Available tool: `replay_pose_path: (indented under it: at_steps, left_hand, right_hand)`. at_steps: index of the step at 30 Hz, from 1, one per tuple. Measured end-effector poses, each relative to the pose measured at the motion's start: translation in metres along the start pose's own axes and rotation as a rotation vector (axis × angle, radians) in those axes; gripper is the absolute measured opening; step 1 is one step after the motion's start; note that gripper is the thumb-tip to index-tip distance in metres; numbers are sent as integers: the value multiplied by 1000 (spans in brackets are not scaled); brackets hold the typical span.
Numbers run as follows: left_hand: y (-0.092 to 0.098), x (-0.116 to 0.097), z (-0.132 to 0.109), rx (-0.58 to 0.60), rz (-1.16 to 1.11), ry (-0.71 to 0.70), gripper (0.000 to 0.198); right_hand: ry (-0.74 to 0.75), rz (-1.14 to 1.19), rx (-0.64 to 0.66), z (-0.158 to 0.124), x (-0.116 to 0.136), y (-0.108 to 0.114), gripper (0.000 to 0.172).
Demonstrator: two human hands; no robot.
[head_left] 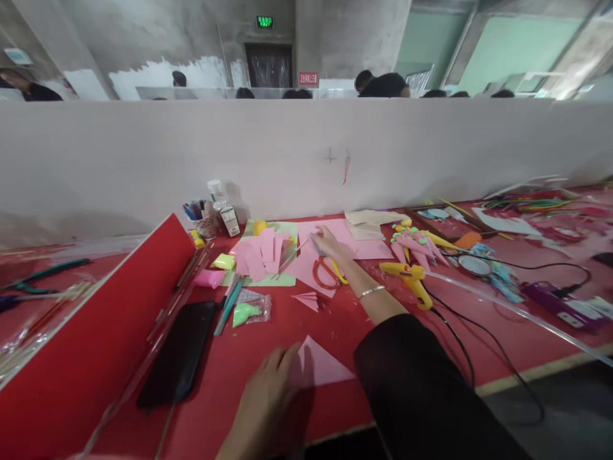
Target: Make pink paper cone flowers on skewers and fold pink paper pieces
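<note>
My left hand point(272, 382) rests on the left side of a folded pink paper point(322, 365) near the table's front edge, its fingers close together on the paper. Stretched out farther back, my right hand point(327, 243) is over a large pink sheet point(306, 265), fingers curled together. What its fingertips hold, if anything, is too small to make out. Scissors point(325, 273) with red and yellow handles lie just below that hand, blades pointing toward the fingertips. A thin stick point(291, 258) lies to its left. Between the hands sits a small folded pink paper piece point(307, 300).
Pink paper strips point(262, 254) pile up on a green sheet point(286, 280). A black phone point(178, 354) and red board point(119, 319) stand left. To the right are a yellow glue gun point(410, 276), its cables, and pink paper cones point(416, 246). A white partition point(287, 160) rises behind.
</note>
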State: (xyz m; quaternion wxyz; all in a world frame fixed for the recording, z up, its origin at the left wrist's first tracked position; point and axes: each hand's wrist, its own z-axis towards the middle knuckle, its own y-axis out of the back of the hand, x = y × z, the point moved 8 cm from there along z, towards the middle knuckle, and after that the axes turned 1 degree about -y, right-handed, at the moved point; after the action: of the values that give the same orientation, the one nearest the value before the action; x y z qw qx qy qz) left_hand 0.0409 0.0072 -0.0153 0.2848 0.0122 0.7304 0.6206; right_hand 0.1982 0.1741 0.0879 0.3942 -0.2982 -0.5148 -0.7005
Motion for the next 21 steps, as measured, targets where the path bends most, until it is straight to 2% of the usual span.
replay_pose_path:
  at_steps: [3, 5, 6, 7, 11, 14, 18, 21]
  left_hand:
    - [2, -2, 4, 26, -185, 63, 53]
    - [4, 1, 3, -16, -244, 115, 53]
    - [4, 1, 3, -41, -269, 105, 52]
    - [5, 0, 2, -76, -298, 91, 51]
    - [8, -4, -4, -246, -353, 40, 43]
    - [7, -7, -7, -307, -334, 36, 38]
    - [0, -7, -10, -211, -277, 101, 37]
    - [1, -11, -11, -181, -192, 75, 37]
  right_hand:
    - [36, -47, 229, -16, 12, -26, 21]
    - [80, -91, 411, -49, 23, -37, 22]
    - [143, -193, 569, -71, 29, -45, 30]
    - [204, -274, 662, -93, 36, -48, 38]
    - [280, -358, 811, -151, 46, -45, 60]
    - [206, -375, 753, -167, 32, -43, 59]
    - [96, -384, 593, -178, 9, -42, 57]
    - [44, -357, 509, -186, 2, -43, 60]
